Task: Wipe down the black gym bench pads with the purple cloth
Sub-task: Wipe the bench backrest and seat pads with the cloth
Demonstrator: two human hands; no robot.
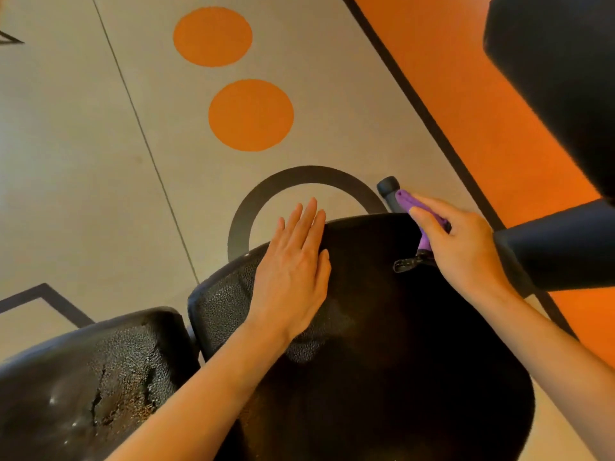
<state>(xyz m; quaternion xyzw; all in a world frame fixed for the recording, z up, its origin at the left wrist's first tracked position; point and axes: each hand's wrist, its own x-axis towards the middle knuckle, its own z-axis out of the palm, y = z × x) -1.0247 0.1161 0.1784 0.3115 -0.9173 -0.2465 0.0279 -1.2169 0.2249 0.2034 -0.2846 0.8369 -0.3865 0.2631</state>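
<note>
Two bare hands work over the large black pad (382, 344) that fills the lower middle of the head view. The left hand (293, 271) lies flat on the pad's far left edge, fingers straight and close together, their tips reaching past the rim over the floor (83, 144). The right hand (462, 247) sits at the pad's far right corner, fingers curled round the purple cloth (407, 199) — the cloth is bunched in the grip, with one end poking out past the fingertips against a black handle (389, 191) and a strip showing below the thumb. Just beside that strip a small black strap loop (411, 262) lies on the pad. To the left, set apart by a narrow gap, a second pad (93, 384) shows cracked, worn covering. Beyond, the pale floor carries two orange circles (251, 114), a dark ring and a wide orange band — more black padding (559, 78) looms at upper right.
</note>
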